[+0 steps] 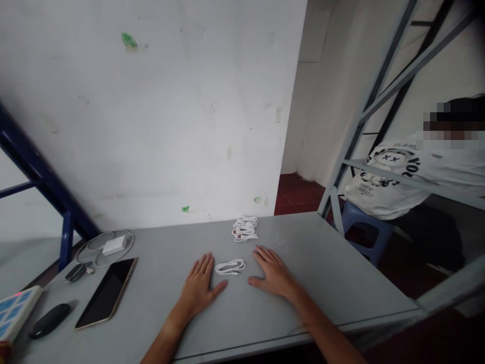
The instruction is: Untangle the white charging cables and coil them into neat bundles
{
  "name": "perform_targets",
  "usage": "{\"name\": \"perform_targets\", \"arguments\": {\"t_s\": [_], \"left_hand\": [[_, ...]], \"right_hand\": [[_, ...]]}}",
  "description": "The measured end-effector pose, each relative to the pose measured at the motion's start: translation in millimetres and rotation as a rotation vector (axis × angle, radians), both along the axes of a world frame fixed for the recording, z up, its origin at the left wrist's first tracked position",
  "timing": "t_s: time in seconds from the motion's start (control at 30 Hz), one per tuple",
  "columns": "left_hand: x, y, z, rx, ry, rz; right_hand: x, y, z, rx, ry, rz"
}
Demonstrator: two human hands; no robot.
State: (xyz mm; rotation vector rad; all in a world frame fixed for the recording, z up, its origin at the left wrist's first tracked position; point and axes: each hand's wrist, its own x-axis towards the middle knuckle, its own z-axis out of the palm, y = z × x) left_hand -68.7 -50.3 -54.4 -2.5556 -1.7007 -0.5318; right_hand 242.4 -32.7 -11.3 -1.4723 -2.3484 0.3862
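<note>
A small coil of white cable (230, 266) lies on the grey table (159, 283) between my two hands. Just to its left, my left hand (199, 287) rests flat on the tabletop, fingers stretched and thumb spread toward the coil. On the other side my right hand (273, 275) lies flat as well, its fingers apart and thumb pointing at the cable. Neither hand appears to touch the coil. Farther back sits a bundle of several white cables (245, 229) with brownish-red ends, beyond my fingertips.
At the left are a tablet (107, 293), a black mouse (50, 320), a white charger (114, 245) with its cord, a dark plug (76, 273) and a power strip (18, 311). A thin white strand (279, 239) lies right of the bundle. A person (394, 177) sits beyond the metal frame.
</note>
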Motion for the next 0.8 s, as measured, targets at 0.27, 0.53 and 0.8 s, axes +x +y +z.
{"name": "perform_targets", "arguments": {"t_s": [0.27,0.53,0.8], "left_hand": [[1.4,-0.4,1.6,-0.022,-0.003,0.011],[1.7,-0.5,3.7,-0.038,-0.022,0.01],[5.5,1.0,9.1,0.032,-0.187,-0.047]], "right_hand": [[-0.4,-0.9,4.2,-0.016,-0.012,0.0],[-2.0,-1.4,5.1,-0.021,0.008,-0.009],[-4.0,-2.7,7.0,0.077,0.055,-0.029]]}}
